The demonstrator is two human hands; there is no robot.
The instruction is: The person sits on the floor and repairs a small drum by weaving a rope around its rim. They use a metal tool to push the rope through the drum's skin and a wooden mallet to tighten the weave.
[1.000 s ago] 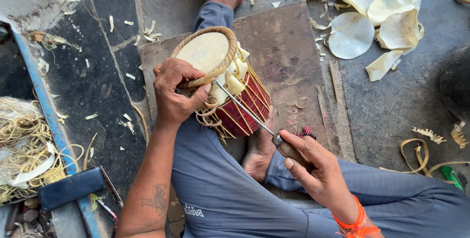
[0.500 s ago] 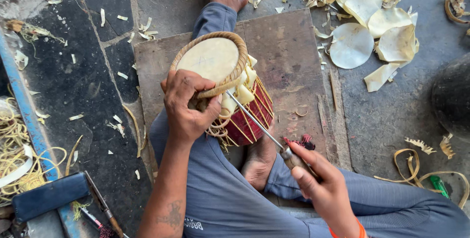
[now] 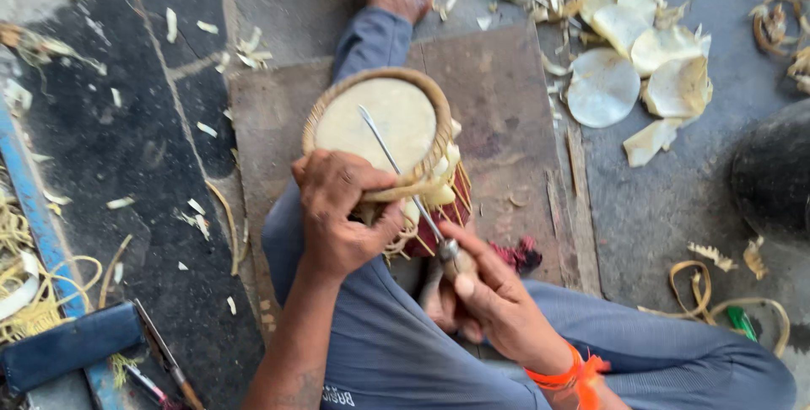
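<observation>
Fingers of the left hand (image 3: 337, 212) curl tight over the braided rim of the small drum (image 3: 384, 144), propped in the lap above the brown board (image 3: 506, 106). The right hand (image 3: 494, 296) pinches an awl (image 3: 405, 182) by its handle. Judged light, rigid; skin head fragile, so grip the rim.

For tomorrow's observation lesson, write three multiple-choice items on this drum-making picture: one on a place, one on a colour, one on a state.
1. Where do the pale round skin discs lie?
A. on the ground, upper right
B. in the person's lap
C. on the blue bar

2. What colour is the band on the right wrist?
A. green
B. orange
C. white

3. How is the small drum held?
A. lying loose on the ground
B. hanging from a cord
C. gripped at its rim by the left hand

Answers: 1 A, the discs lie past the brown board; 2 B, the band is bright orange; 3 C, the left fingers curl round the rim while the right hand holds a metal spike.
</observation>
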